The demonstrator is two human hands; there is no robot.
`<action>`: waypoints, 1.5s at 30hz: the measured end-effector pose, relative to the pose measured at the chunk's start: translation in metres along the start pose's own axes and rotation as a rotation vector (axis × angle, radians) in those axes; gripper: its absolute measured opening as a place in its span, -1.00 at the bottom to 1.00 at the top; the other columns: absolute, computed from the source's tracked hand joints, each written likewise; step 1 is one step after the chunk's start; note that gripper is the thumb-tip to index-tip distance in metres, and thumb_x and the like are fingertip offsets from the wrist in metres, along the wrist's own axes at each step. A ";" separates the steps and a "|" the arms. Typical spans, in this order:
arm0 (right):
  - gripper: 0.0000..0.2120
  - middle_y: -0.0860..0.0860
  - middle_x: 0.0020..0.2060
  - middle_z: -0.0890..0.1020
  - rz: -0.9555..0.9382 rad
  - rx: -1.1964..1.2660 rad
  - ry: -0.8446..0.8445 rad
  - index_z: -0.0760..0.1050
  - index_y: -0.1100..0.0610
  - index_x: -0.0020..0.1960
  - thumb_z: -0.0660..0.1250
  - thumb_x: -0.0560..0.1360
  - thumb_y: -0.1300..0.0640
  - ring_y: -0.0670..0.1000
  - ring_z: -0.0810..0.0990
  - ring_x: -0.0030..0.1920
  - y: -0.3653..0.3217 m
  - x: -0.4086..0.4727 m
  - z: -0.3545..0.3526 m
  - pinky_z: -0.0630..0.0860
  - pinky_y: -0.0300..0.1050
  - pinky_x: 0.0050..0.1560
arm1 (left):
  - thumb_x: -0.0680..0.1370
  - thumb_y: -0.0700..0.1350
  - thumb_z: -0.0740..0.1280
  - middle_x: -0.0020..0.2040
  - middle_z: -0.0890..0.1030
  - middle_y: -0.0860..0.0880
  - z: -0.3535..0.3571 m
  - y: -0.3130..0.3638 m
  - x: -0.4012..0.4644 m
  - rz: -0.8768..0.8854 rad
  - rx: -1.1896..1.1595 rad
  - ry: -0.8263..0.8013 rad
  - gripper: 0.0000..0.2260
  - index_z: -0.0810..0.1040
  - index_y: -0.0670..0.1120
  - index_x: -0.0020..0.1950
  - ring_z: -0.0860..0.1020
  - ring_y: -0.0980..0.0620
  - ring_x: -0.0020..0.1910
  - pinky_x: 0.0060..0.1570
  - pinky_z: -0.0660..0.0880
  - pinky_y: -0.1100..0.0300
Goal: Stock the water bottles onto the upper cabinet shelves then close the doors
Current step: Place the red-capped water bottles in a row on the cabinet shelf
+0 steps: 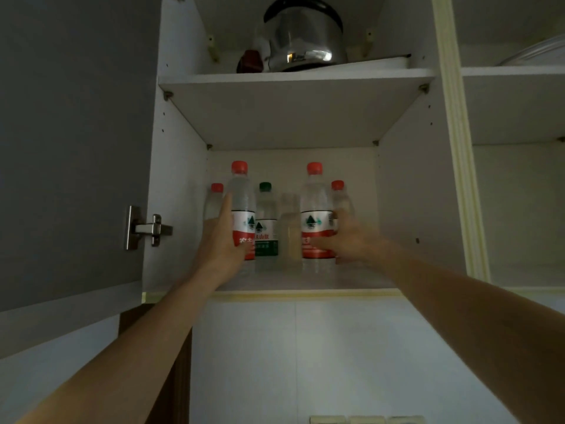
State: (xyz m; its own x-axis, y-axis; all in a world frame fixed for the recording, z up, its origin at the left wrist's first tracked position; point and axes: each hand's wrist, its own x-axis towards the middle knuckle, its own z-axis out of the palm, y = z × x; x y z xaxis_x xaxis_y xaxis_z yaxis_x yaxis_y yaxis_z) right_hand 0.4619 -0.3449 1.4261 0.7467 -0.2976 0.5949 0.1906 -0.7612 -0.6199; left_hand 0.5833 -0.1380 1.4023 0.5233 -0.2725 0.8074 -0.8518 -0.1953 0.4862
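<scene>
On the lower shelf (305,281), left of the green-capped bottle (265,228), a red-capped bottle (243,209) is gripped by the left hand (224,243). To the green-capped bottle's right, a second red-capped bottle (315,212) is clasped, seemingly loosely given the blur, by the right hand (345,240), fingers curled round it.

Up above, a shiny steel kettle (304,38) with a black handle sits as our landmark. Just left of the kettle, touching or nearly so, there's a small dark red object (250,61), too dim to identify. Far right of the kettle, in the neighbouring compartment, a clear glass dish (538,53) pokes in. Well below the kettle, pale tiles (367,420) line the bottom edge.
</scene>
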 end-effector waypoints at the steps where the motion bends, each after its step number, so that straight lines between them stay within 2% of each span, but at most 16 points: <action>1: -0.75 -0.14 -0.20 0.61 0.019 -0.016 0.039 0.45 -0.06 -0.13 0.51 0.48 0.17 -0.18 0.67 -0.16 0.008 0.001 -0.009 0.58 -0.29 -0.22 | 0.50 -0.29 0.45 0.37 0.46 -0.10 0.004 0.004 -0.001 0.011 -0.015 -0.014 -0.04 -0.12 0.21 0.62 0.58 -0.03 0.16 0.06 0.60 -0.02; 3: -0.72 -0.14 -0.23 0.56 0.049 -0.078 0.120 0.43 0.01 -0.14 0.55 0.44 0.19 -0.19 0.64 -0.24 0.020 0.003 -0.024 0.50 -0.37 -0.39 | 0.50 -0.28 0.45 0.41 0.43 -0.12 0.013 0.009 -0.002 0.023 -0.041 -0.033 -0.04 -0.13 0.17 0.63 0.54 -0.01 0.20 0.13 0.54 0.05; 7: -0.45 -0.03 -0.05 0.49 0.203 -0.166 0.138 0.26 0.13 0.26 0.54 0.45 0.14 -0.03 0.55 -0.11 0.033 0.009 -0.041 0.48 -0.17 -0.28 | 0.51 -0.17 0.48 0.47 0.35 -0.10 0.026 0.011 -0.005 0.049 -0.059 -0.058 -0.04 -0.14 0.19 0.62 0.48 0.00 0.29 0.24 0.46 0.07; 9: -0.39 0.05 0.04 0.52 0.246 -0.229 0.154 0.23 0.18 0.35 0.52 0.47 0.12 0.01 0.54 -0.07 0.036 0.010 -0.043 0.44 -0.18 -0.30 | 0.49 -0.13 0.51 0.47 0.34 -0.08 0.028 0.007 -0.006 0.083 -0.066 -0.079 -0.02 -0.15 0.22 0.62 0.45 0.08 0.23 0.19 0.42 0.14; 11: -0.34 0.06 0.01 0.54 0.281 -0.286 0.180 0.19 0.22 0.43 0.49 0.50 0.13 -0.03 0.53 -0.13 0.038 0.011 -0.044 0.41 -0.21 -0.33 | 0.47 -0.09 0.53 0.45 0.33 -0.06 0.028 0.005 -0.007 0.098 -0.052 -0.107 0.01 -0.16 0.25 0.61 0.43 0.11 0.19 0.14 0.41 0.15; 13: -0.15 0.13 0.12 0.51 0.277 -0.358 0.195 -0.01 0.20 0.56 0.49 0.51 0.14 0.00 0.54 -0.06 0.039 0.012 -0.043 0.50 -0.15 -0.18 | 0.46 -0.06 0.53 0.45 0.29 -0.06 0.029 0.005 -0.009 0.101 -0.020 -0.129 0.01 -0.17 0.27 0.60 0.42 0.11 0.17 0.14 0.45 0.11; 15: 0.16 0.23 0.39 0.29 0.170 -0.608 0.216 -0.31 0.01 0.60 0.56 0.42 0.15 0.18 0.48 0.21 0.038 0.012 -0.043 0.54 0.11 0.16 | 0.46 -0.04 0.52 0.47 0.26 -0.07 0.031 0.005 -0.010 0.111 0.012 -0.140 0.02 -0.18 0.27 0.61 0.43 0.08 0.19 0.21 0.48 0.02; 17: 0.32 0.19 0.55 -0.03 0.050 -0.902 0.183 -0.39 -0.11 0.57 0.65 0.31 0.06 0.35 0.25 0.45 0.038 0.013 -0.048 0.35 0.35 0.39 | 0.46 -0.04 0.53 0.48 0.26 -0.07 0.031 0.004 -0.010 0.117 0.034 -0.137 0.02 -0.19 0.27 0.60 0.46 0.04 0.21 0.23 0.48 0.00; 18: 0.35 0.16 0.57 -0.21 0.021 -0.994 0.138 -0.41 -0.14 0.56 0.65 0.28 -0.01 0.38 0.08 0.52 0.039 0.014 -0.051 0.24 0.39 0.43 | 0.46 -0.05 0.53 0.47 0.26 -0.07 0.031 0.003 -0.010 0.121 0.036 -0.134 0.03 -0.20 0.27 0.60 0.46 0.04 0.21 0.22 0.49 0.01; 20: 0.39 0.11 0.53 -0.43 0.007 -1.114 0.058 -0.45 -0.19 0.54 0.65 0.23 -0.13 0.37 -0.19 0.56 0.042 0.018 -0.058 0.12 0.42 0.45 | 0.45 -0.07 0.54 0.46 0.27 -0.07 0.032 0.003 -0.009 0.124 0.031 -0.130 0.04 -0.20 0.28 0.60 0.47 0.05 0.18 0.20 0.50 0.03; 23: 0.39 0.13 0.50 -0.49 0.012 -1.213 0.024 -0.41 -0.18 0.56 0.63 0.20 -0.23 0.34 -0.29 0.56 0.045 0.025 -0.064 0.11 0.43 0.45 | 0.45 -0.08 0.54 0.48 0.25 -0.07 0.034 0.003 -0.009 0.120 0.041 -0.133 0.06 -0.22 0.30 0.59 0.47 0.04 0.20 0.21 0.50 0.01; 31: 0.34 0.27 0.54 -0.38 -0.007 -1.475 0.051 -0.32 0.08 0.61 0.56 0.25 -0.31 0.31 -0.25 0.58 0.045 0.030 -0.055 0.18 0.32 0.48 | 0.42 -0.05 0.57 0.53 0.13 -0.04 0.039 0.003 -0.010 0.087 0.067 -0.145 0.15 -0.37 0.39 0.50 0.48 -0.04 0.28 0.26 0.51 -0.15; 34: 0.30 0.31 0.54 -0.36 0.000 -1.519 0.043 -0.31 0.15 0.61 0.55 0.31 -0.26 0.32 -0.24 0.58 0.045 0.028 -0.049 0.21 0.27 0.50 | 0.42 -0.03 0.57 0.51 0.15 -0.02 0.039 0.002 -0.011 0.086 0.067 -0.144 0.15 -0.38 0.38 0.50 0.48 -0.02 0.27 0.27 0.51 -0.15; 38: 0.19 0.32 0.53 -0.37 0.030 -1.517 0.063 -0.30 0.15 0.61 0.54 0.41 -0.08 0.31 -0.23 0.59 0.052 0.032 -0.049 0.27 0.25 0.47 | 0.40 0.05 0.57 0.54 0.12 -0.01 0.039 0.002 -0.012 0.091 0.096 -0.142 0.16 -0.39 0.37 0.50 0.45 -0.07 0.32 0.29 0.49 -0.17; 42: 0.25 0.35 0.53 -0.34 0.047 -1.549 0.053 -0.33 0.16 0.60 0.56 0.37 -0.12 0.32 -0.21 0.59 0.059 0.038 -0.052 0.26 0.27 0.47 | 0.39 0.08 0.57 0.53 0.11 0.01 0.040 0.002 -0.012 0.099 0.099 -0.143 0.16 -0.41 0.40 0.47 0.43 -0.08 0.34 0.29 0.49 -0.17; 45: 0.27 0.38 0.54 -0.29 0.057 -1.602 0.053 -0.32 0.18 0.61 0.55 0.35 -0.21 0.34 -0.18 0.58 0.066 0.047 -0.054 0.16 0.29 0.51 | 0.38 0.09 0.57 0.53 0.12 0.00 0.042 0.001 -0.010 0.097 0.116 -0.134 0.16 -0.42 0.42 0.44 0.43 -0.08 0.35 0.29 0.49 -0.19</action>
State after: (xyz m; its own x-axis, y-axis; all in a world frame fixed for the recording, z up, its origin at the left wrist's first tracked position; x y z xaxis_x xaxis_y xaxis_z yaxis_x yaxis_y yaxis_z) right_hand 0.4751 -0.4397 1.4408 0.7008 -0.3379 0.6282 -0.6934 -0.5293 0.4889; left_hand 0.5783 -0.1747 1.3811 0.4444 -0.4171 0.7928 -0.8937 -0.2673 0.3603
